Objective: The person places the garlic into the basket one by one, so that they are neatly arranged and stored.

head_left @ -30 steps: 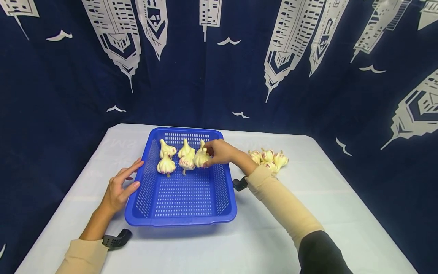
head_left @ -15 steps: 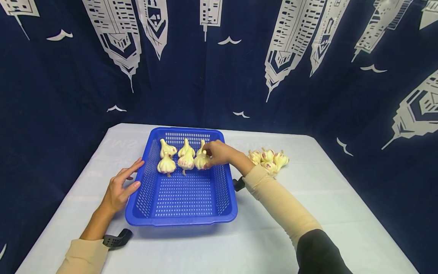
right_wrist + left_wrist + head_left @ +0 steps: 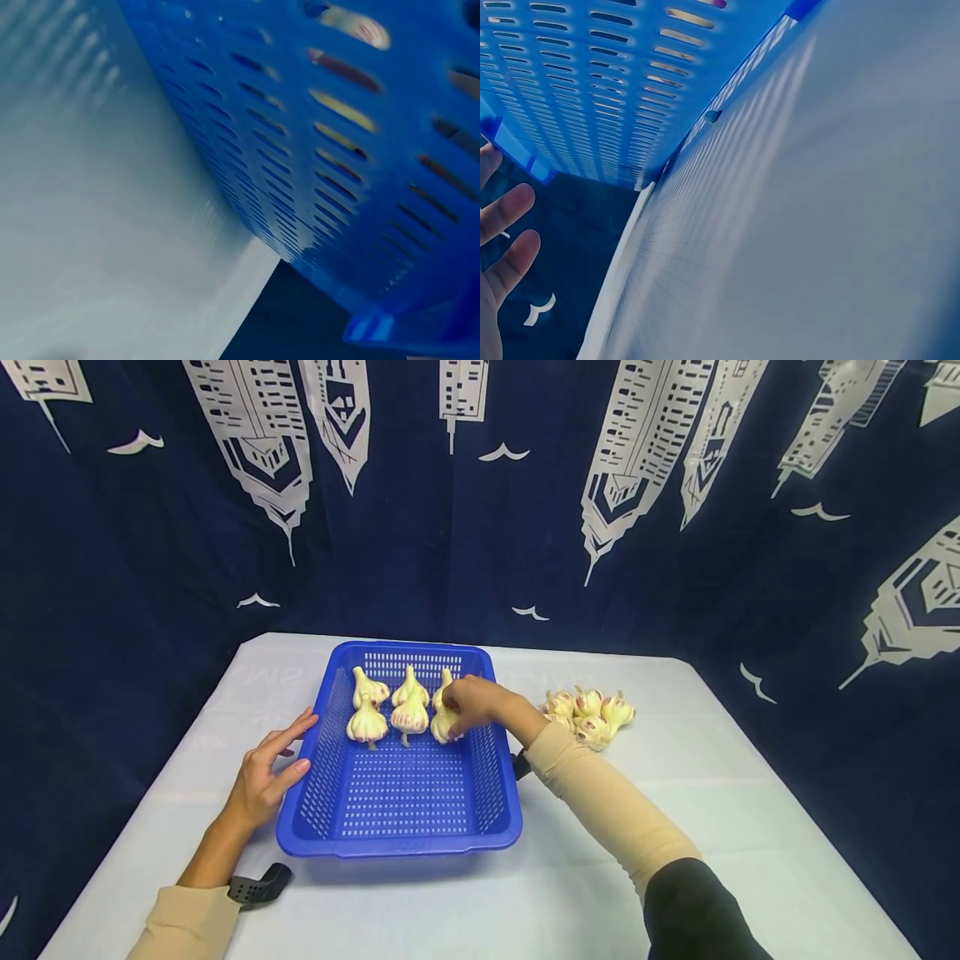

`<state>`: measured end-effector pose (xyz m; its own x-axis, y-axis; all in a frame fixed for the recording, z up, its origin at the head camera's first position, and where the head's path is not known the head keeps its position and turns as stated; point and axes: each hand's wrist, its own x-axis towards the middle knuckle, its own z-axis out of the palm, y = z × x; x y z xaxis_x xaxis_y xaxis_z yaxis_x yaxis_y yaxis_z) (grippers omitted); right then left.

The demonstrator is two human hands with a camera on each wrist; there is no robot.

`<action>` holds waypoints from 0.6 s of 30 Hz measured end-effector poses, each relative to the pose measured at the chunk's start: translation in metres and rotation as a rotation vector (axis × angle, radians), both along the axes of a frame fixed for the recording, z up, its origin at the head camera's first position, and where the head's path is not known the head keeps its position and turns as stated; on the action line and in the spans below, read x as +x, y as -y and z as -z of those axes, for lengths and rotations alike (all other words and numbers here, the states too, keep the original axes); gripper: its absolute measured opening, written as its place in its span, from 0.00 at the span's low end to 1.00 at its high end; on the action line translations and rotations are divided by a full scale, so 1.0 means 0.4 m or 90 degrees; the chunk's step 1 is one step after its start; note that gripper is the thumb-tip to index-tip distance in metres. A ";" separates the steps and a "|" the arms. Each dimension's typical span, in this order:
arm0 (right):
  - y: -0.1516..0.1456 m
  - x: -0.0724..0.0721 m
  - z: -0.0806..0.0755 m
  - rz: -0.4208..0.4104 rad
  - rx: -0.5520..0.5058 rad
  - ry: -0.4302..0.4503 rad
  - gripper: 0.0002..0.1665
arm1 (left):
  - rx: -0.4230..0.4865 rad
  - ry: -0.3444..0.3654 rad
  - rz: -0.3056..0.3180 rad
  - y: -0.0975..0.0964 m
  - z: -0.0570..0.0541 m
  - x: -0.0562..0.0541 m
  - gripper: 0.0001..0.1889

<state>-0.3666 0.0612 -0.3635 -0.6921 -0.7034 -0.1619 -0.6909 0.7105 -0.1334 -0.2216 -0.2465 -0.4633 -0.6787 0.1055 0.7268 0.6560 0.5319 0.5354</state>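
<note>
A blue plastic basket (image 3: 405, 843) with slotted walls holds several garlic bulbs in two rows toward its far end. My right hand (image 3: 483, 700) reaches over the right wall, its fingers curled round a garlic bulb (image 3: 444, 727) at the right of the front row, hiding part of it. Left of that bulb lie a middle garlic bulb (image 3: 409, 717) and a left garlic bulb (image 3: 367, 723). My left hand (image 3: 262, 781) rests with straight fingers against the basket's left rim. In the left wrist view, fingertips (image 3: 517, 199) show beside the rim. The right wrist view shows only the basket wall (image 3: 247, 112).
Several more garlic bulbs (image 3: 592, 714) lie in a cluster on the white table (image 3: 600, 860), right of the basket and behind my right forearm. A dark blue cloth (image 3: 420, 552) with white building prints hangs behind the table.
My right hand has dipped slightly lower into the basket, and the bulb under it has shifted down in line with the front row. My left hand stays at the rim.
</note>
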 end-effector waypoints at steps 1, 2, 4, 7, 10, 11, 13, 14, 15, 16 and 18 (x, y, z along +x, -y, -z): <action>0.000 0.000 0.002 0.001 0.007 -0.006 0.18 | -0.001 -0.002 0.001 -0.001 -0.001 0.000 0.30; 0.000 0.000 0.004 0.001 0.012 -0.011 0.18 | -0.001 -0.003 0.001 -0.002 -0.001 0.001 0.30; 0.000 0.000 0.006 0.002 0.016 -0.019 0.18 | -0.001 -0.007 0.002 -0.003 -0.002 0.000 0.31; -0.001 0.000 0.006 0.005 0.010 -0.019 0.18 | 0.006 -0.009 0.002 -0.004 -0.003 -0.002 0.31; -0.004 0.003 0.007 0.005 0.006 -0.017 0.17 | 0.008 -0.008 0.003 -0.005 -0.003 -0.003 0.31; -0.005 0.003 0.008 0.002 0.007 -0.017 0.16 | 0.008 -0.007 0.003 -0.005 -0.002 -0.003 0.31; -0.006 0.006 0.010 -0.003 0.007 -0.019 0.15 | 0.008 -0.004 0.002 -0.005 -0.001 -0.003 0.31; -0.007 0.006 0.011 -0.006 0.007 -0.022 0.15 | 0.007 -0.004 0.002 -0.005 0.000 -0.003 0.31; -0.007 0.007 0.012 -0.009 0.006 -0.023 0.15 | 0.007 -0.003 0.001 -0.005 0.000 -0.003 0.31; -0.007 0.008 0.012 -0.012 0.005 -0.025 0.15 | 0.008 -0.004 0.002 -0.005 0.000 -0.003 0.31; -0.006 0.010 0.012 -0.016 0.002 -0.026 0.15 | 0.010 -0.004 0.002 -0.004 0.001 -0.002 0.31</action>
